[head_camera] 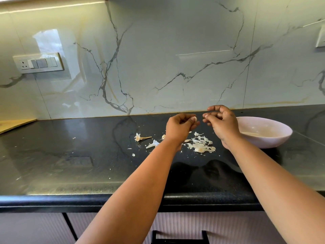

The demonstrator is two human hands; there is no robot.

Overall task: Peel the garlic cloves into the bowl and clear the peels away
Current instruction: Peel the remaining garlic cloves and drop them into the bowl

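A small white garlic clove (pixel 194 118) sat near the middle of the frame, pinched in the fingertips of the left hand (pixel 179 128), up above the black tabletop (pixel 70 155). The right hand (pixel 222 123) was just beside it, not touching, its fingers curled with the tips together. It was too small to tell if that grip held a bit of peel. This looked like the peeling step, with the clove nearly bare.

Under the hands lay a pile of peels (pixel 201 144), with a dry stem piece (pixel 140 137) and more scraps to the left. The pale bowl (pixel 274 138) stood at the right, just past the right hand.

Next, the clove likely needed its last skin pulled off. Then it had to go right and drop in the bowl. The peels were still to be cleared.
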